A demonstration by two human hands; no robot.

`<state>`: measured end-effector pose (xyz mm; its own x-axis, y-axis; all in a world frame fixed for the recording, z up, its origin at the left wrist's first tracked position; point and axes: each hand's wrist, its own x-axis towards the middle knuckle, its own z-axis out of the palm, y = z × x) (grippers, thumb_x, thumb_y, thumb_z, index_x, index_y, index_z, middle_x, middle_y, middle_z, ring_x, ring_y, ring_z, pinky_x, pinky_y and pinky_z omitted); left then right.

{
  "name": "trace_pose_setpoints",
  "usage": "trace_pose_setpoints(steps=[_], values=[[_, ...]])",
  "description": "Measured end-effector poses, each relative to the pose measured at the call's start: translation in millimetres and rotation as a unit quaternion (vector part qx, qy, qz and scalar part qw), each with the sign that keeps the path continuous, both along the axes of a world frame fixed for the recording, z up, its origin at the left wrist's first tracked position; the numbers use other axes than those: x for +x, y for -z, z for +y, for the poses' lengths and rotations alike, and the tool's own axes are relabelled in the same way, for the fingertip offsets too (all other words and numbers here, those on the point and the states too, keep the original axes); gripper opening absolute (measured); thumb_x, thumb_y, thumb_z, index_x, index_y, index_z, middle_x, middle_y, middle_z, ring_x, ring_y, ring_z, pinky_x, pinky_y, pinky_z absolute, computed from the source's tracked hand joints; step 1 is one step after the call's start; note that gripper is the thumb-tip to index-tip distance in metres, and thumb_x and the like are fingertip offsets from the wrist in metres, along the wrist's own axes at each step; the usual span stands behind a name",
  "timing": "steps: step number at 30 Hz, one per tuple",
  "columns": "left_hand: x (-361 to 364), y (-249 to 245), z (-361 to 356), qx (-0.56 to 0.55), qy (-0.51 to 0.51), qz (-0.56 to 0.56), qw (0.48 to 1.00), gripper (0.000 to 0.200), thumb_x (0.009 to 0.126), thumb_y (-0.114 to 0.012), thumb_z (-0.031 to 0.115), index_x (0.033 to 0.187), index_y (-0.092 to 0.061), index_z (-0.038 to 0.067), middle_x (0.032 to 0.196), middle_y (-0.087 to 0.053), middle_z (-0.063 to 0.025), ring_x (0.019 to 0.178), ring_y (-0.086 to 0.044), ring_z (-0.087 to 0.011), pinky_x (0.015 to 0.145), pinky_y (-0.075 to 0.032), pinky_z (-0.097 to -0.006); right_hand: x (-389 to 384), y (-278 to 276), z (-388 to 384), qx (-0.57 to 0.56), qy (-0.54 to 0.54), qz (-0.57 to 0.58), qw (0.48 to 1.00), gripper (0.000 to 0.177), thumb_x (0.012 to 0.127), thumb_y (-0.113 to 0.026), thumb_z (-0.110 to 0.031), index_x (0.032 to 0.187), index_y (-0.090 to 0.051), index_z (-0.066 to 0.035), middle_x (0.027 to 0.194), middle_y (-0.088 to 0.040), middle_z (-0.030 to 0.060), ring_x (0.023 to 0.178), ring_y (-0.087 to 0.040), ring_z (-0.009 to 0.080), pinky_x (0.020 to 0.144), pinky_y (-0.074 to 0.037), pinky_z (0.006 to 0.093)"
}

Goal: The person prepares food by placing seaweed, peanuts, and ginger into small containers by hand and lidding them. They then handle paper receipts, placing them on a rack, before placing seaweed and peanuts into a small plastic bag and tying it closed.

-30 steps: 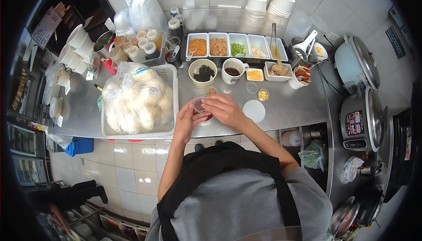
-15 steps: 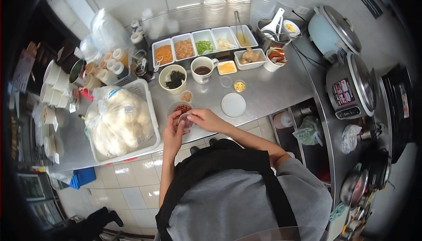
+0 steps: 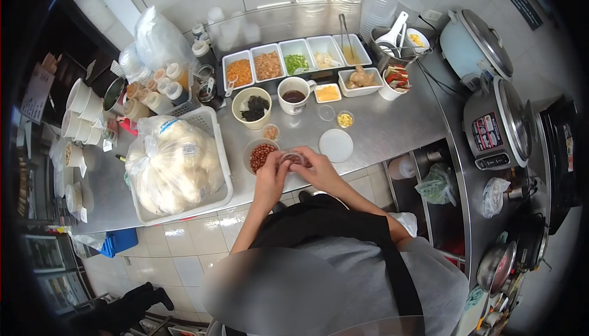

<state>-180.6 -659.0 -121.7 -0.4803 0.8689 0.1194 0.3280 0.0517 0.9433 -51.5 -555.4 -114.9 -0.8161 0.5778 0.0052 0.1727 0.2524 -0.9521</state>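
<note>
My left hand (image 3: pixel 270 175) and my right hand (image 3: pixel 320 170) close around a small clear plastic cup (image 3: pixel 296 159) over the counter's front edge. Its contents look dark reddish and are partly hidden by my fingers. Just left of the cup stands a bowl of reddish-brown peanuts (image 3: pixel 262 156), beside my left hand. Behind that bowl is a small cup with light brown contents (image 3: pixel 270 132). A round white lid (image 3: pixel 335 146) lies flat near my right hand. Farther back are a clear lid (image 3: pixel 326 113) and a small cup of yellow pieces (image 3: pixel 345 119).
A white basket (image 3: pixel 224 179) with bagged pale buns (image 3: pixel 178 164) stands left. Along the back are a topping tray (image 3: pixel 267 66), a bowl of dark seaweed-like pieces (image 3: pixel 245 121) and a mug of dark liquid (image 3: pixel 294 106). Rice cookers (image 3: pixel 491 118) stand right.
Both hands have moved right with the small cup, away from above the peanut bowl, which now shows more fully. The whole view has shifted slightly.
</note>
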Motion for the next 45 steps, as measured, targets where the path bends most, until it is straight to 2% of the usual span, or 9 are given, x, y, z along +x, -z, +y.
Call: trace_pose_setpoints(steps=[4,9,13,19,25,29,36,39,45], values=[[-12,-24,28,-0.061,0.049,0.076,0.994,0.03,0.086,-0.058,0.013,0.109,-0.051,-0.003,0.091,-0.064,-0.0221,0.082,-0.064,-0.0327,0.071,-0.049,-0.0375,-5,29,23,0.006,0.081,0.038,0.996,0.036,0.081,-0.063,-0.01,0.114,-0.05,-0.002,0.082,-0.063,0.0103,0.07,-0.061,0.0136,0.063,-0.048,0.0248],[-52,-37,37,0.013,-0.096,0.244,0.965,0.034,0.08,-0.064,0.012,0.111,-0.055,0.001,0.089,-0.055,-0.0145,0.074,-0.06,-0.0248,0.066,-0.048,-0.0357,-31,46,66,0.052,0.101,-0.055,0.992,0.024,0.078,-0.061,-0.007,0.101,-0.055,-0.002,0.072,-0.062,0.0132,0.065,-0.063,0.0256,0.059,-0.048,0.0332],[-79,-31,18,0.017,-0.11,0.213,0.971,0.026,0.077,-0.064,0.006,0.102,-0.06,0.001,0.087,-0.057,-0.0129,0.07,-0.06,-0.0233,0.064,-0.048,-0.0334,-46,45,67,0.35,0.143,-0.085,0.922,0.018,0.079,-0.057,-0.007,0.096,-0.059,-0.001,0.079,-0.059,0.0144,0.077,-0.06,0.0316,0.067,-0.047,0.0403],[-60,-30,0,-0.014,-0.087,0.163,0.983,0.022,0.077,-0.064,0.006,0.098,-0.061,0.001,0.077,-0.059,-0.0125,0.065,-0.059,-0.024,0.061,-0.047,-0.0338,-122,-5,76,0.432,0.038,0.0,0.901,0.01,0.073,-0.06,-0.006,0.081,-0.065,-0.004,0.082,-0.056,0.0134,0.084,-0.057,0.0305,0.069,-0.045,0.0408],[-50,-33,-14,-0.042,-0.061,0.132,0.989,0.022,0.078,-0.064,0.011,0.099,-0.062,0.005,0.077,-0.06,-0.0124,0.066,-0.059,-0.0253,0.062,-0.047,-0.0343,-198,36,93,0.584,-0.067,-0.161,0.793,0.014,0.075,-0.055,-0.012,0.073,-0.066,-0.005,0.087,-0.062,0.011,0.087,-0.058,0.0246,0.068,-0.042,0.0396],[-57,-31,-30,-0.04,-0.078,0.107,0.99,0.022,0.079,-0.064,0.011,0.1,-0.062,0.004,0.078,-0.062,-0.013,0.067,-0.061,-0.0243,0.064,-0.048,-0.0337,-206,22,106,0.548,-0.069,-0.165,0.817,0.003,0.068,-0.064,-0.008,0.069,-0.066,-0.006,0.084,-0.062,0.0105,0.086,-0.06,0.0277,0.068,-0.047,0.0409],[-65,-35,-35,-0.036,-0.066,0.09,0.993,0.021,0.078,-0.065,0.009,0.098,-0.063,0.002,0.077,-0.062,-0.0134,0.066,-0.061,-0.0236,0.062,-0.048,-0.0338,-193,9,122,0.343,-0.036,-0.095,0.934,0.012,0.059,-0.074,-0.008,0.069,-0.068,-0.011,0.078,-0.06,0.0103,0.079,-0.061,0.0284,0.069,-0.048,0.0388],[-79,-37,-28,-0.025,-0.064,0.15,0.986,0.026,0.076,-0.065,0.007,0.101,-0.062,0.003,0.081,-0.058,-0.0135,0.068,-0.059,-0.0258,0.063,-0.047,-0.0355,-184,-1,115,0.389,-0.035,-0.042,0.92,0.012,0.063,-0.075,-0.011,0.073,-0.068,-0.01,0.078,-0.057,0.0097,0.08,-0.059,0.0266,0.07,-0.047,0.0365],[-119,-53,13,0.083,-0.171,0.351,0.917,0.029,0.073,-0.064,-0.001,0.101,-0.061,0.005,0.088,-0.05,-0.0108,0.083,-0.051,-0.0266,0.076,-0.042,-0.0345,-169,-17,115,0.258,-0.057,-0.017,0.964,0.015,0.062,-0.076,-0.014,0.076,-0.07,-0.011,0.073,-0.054,0.0074,0.074,-0.057,0.0223,0.066,-0.044,0.0331]])
